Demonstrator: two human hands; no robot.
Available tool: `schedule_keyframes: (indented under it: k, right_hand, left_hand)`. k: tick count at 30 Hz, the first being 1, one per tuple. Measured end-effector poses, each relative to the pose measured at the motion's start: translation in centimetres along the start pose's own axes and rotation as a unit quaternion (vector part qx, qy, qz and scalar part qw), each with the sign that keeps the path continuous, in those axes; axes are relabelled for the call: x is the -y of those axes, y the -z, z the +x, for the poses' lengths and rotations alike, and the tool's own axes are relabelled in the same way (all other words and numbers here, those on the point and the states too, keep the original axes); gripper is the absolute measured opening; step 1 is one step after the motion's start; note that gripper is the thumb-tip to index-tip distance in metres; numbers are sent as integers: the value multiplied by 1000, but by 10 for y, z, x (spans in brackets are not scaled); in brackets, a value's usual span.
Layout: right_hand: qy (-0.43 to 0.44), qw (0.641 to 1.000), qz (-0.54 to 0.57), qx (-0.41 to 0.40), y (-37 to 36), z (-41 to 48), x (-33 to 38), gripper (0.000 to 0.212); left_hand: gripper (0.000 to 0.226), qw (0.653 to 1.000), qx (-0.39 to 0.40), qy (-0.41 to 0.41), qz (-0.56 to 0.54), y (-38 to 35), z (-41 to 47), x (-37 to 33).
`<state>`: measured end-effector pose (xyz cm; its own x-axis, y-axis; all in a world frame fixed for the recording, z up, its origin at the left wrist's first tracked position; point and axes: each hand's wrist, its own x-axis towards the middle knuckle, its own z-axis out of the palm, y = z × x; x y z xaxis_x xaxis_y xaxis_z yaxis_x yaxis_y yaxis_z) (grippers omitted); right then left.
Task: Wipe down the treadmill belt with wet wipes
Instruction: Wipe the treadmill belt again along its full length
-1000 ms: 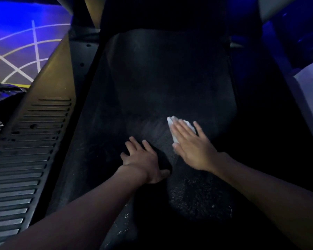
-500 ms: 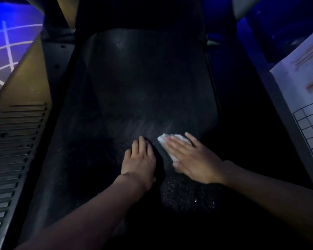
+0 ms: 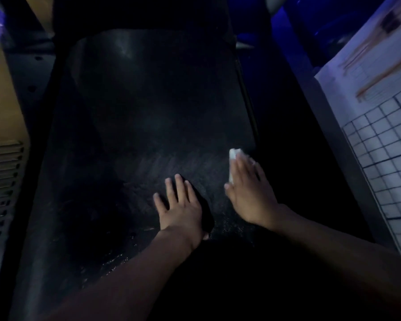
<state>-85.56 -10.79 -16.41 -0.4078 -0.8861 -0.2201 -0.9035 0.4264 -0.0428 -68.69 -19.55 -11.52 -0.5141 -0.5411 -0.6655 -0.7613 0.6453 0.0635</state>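
Note:
The black treadmill belt (image 3: 148,107) runs away from me down the middle of the dim view. My right hand (image 3: 249,191) lies flat, fingers straight, pressing a folded white wet wipe (image 3: 233,155) onto the belt near its right edge; most of the wipe is hidden under the fingers. My left hand (image 3: 180,205) rests flat on the belt with spread fingers, just left of the right hand. Faint wet streaks show on the belt ahead of the left hand.
A grey side panel with ribbed slats (image 3: 0,193) borders the belt on the left. On the right runs the dark side rail (image 3: 285,135), and beyond it a white sheet with a printed grid (image 3: 384,144). Blue-lit floor shows at the top corners.
My right hand has slid the wipe to the right and forward, away from the left hand and towards the belt's right edge. The left hand stays flat on the belt. The view has shifted right.

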Motion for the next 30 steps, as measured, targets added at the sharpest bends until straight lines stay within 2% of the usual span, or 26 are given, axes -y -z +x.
schedule_keyframes:
  k: [2, 4, 6, 8, 9, 12, 14, 17, 18, 21, 23, 27, 30]
  right_hand:
    - [56, 998, -28, 6, -5, -27, 8, 72]
    - [61, 997, -30, 25, -3, -25, -2, 72]
    - [-17, 999, 2, 36, 7, -4, -2, 73]
    - [-97, 995, 31, 10, 5, 7, 11, 76]
    - [-104, 994, 33, -8, 0, 4, 17, 78]
    - [-13, 1000, -3, 11, -10, -24, 9, 76]
    - [-3, 999, -17, 29, -5, -19, -7, 73]
    - [-116, 989, 63, 64, 7, -6, 1, 70]
    - [-127, 987, 75, 61, 6, -14, 10, 73]
    - [-54, 997, 52, 33, -8, -62, 21, 75]
    - [-18, 999, 26, 14, -10, -63, 7, 76]
    - [-42, 998, 52, 3, -1, -29, 0, 74]
    - [64, 997, 26, -14, -13, -70, 8, 75]
  left_hand:
    - [131, 1000, -17, -22, -4, 0, 1, 1]
    - [132, 999, -26, -29, -15, -2, 1, 4]
    - [133, 999, -25, -29, -18, -4, 0, 6]
    - [134, 999, -18, -25, -9, -3, 0, 4]
    - [134, 1000, -16, -19, -4, -3, 2, 2]
    - [134, 1000, 1, -9, 1, -1, 6, -2]
    - [133, 1000, 1, 2, 4, -1, 4, -4]
    - [134, 1000, -11, 18, 9, 0, 2, -7]
    - [134, 999, -22, 26, 7, -1, 1, -8]
    - [132, 999, -39, 34, 1, -3, -1, -8]
    - [131, 999, -37, 39, -5, -5, -2, -10]
    - [131, 999, -42, 28, 5, -3, 2, -6]
    - [130, 998, -48, 23, 25, -2, -4, -3]
